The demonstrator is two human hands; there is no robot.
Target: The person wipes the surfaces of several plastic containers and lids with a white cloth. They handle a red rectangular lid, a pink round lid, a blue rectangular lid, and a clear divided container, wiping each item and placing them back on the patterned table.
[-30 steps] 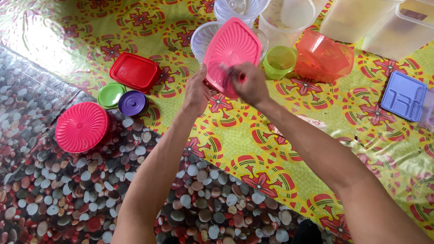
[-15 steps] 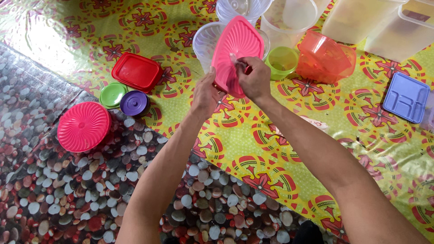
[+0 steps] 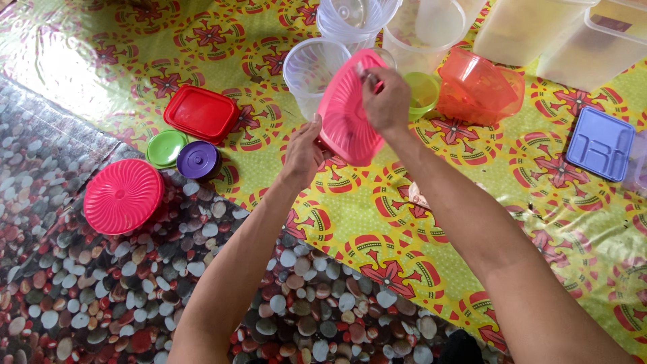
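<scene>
Both my hands hold a pink square plastic lid (image 3: 345, 111) tilted almost on edge above the patterned mat. My left hand (image 3: 303, 149) grips its lower left edge. My right hand (image 3: 385, 100) pinches its upper right edge with the fingers curled over the rim. Just behind the lid stands a clear round plastic container (image 3: 311, 67). A small green cup (image 3: 422, 93) sits right behind my right hand.
On the left lie a red rectangular lid (image 3: 201, 112), a small green lid (image 3: 166, 147), a purple lid (image 3: 198, 160) and a large round pink lid (image 3: 123, 195). An orange container (image 3: 480, 86), clear tubs (image 3: 431, 27) and a blue tray (image 3: 600, 143) stand to the right.
The pink lid has turned from nearly flat-facing to steeply edge-on. My right hand climbed to its top edge; my left hand shifted to its lower edge.
</scene>
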